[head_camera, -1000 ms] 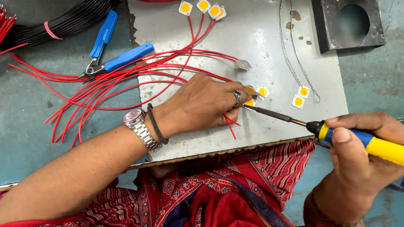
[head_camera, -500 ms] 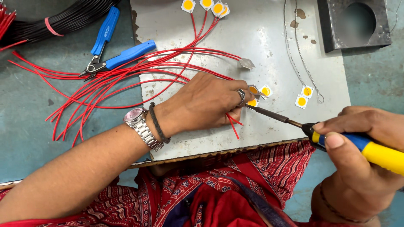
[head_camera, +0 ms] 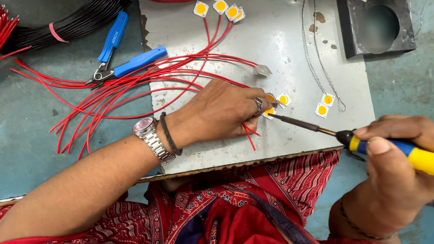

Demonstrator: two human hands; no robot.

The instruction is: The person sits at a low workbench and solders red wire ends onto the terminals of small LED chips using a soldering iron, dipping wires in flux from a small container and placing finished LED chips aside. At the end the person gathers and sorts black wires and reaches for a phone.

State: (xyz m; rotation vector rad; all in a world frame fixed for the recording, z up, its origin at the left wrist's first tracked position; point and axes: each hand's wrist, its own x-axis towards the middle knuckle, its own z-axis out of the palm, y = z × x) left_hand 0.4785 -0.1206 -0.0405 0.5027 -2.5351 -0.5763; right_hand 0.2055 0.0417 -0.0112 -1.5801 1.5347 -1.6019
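My left hand (head_camera: 221,113) lies palm down on a grey metal plate (head_camera: 289,49), fingers pinching a red wire (head_camera: 249,135) against a small square white chip with a yellow centre (head_camera: 270,111). My right hand (head_camera: 398,167) grips the blue and yellow handle of a soldering iron (head_camera: 361,140); its dark tip touches that chip. Two more chips (head_camera: 284,99) lie just beyond my fingers, and two others (head_camera: 324,105) sit further right.
Several red wires (head_camera: 113,97) fan out leftward over the plate edge. Blue-handled cutters (head_camera: 118,52) lie at upper left beside a black cable bundle (head_camera: 68,27). Chips with wires attached (head_camera: 219,8) sit at the top. Thin solder wire (head_camera: 316,58) and a dark metal block (head_camera: 375,25) are at upper right.
The soldering iron has slid a little left so its tip meets the chip under my left fingers. My left hand has stayed in place.
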